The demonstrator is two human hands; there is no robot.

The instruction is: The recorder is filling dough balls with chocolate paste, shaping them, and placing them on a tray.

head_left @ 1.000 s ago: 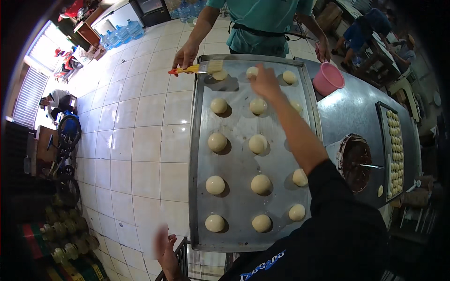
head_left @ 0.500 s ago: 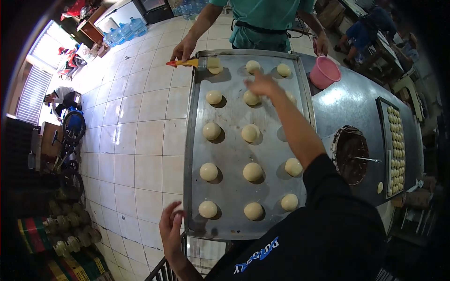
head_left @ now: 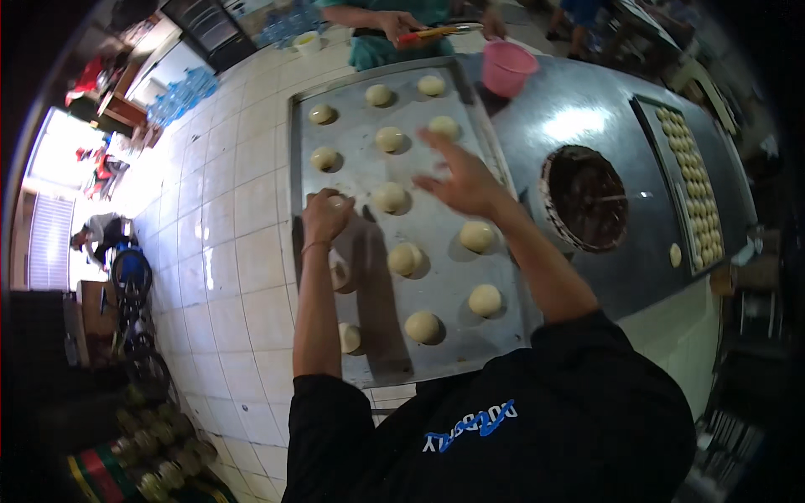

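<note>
Rows of pale, round dough balls (head_left: 405,259) sit spaced apart on a large metal tray (head_left: 457,352) in front of me. My left hand (head_left: 327,216) is at the tray's left edge, fingers curled around a dough ball (head_left: 337,201) that shows only in part. Over the right half of the tray hovers my right hand (head_left: 461,178), open with fingers apart and nothing in it. A dough ball (head_left: 444,127) lies just beyond its fingertips. My left forearm partly covers the dough balls at the near left.
Across the tray a co-worker holds a brush (head_left: 440,33), one hand by a pink bucket (head_left: 508,69). On the metal table (head_left: 579,277) at right stand a round container of dark brown filling (head_left: 587,199) and a tray of small dough pieces (head_left: 692,180). A bicycle (head_left: 130,277) stands far left.
My left hand has come from beside the tray onto a dough ball at its left edge. My right hand has drawn back nearer. The co-worker's brush has moved off the tray toward the pink bucket.
</note>
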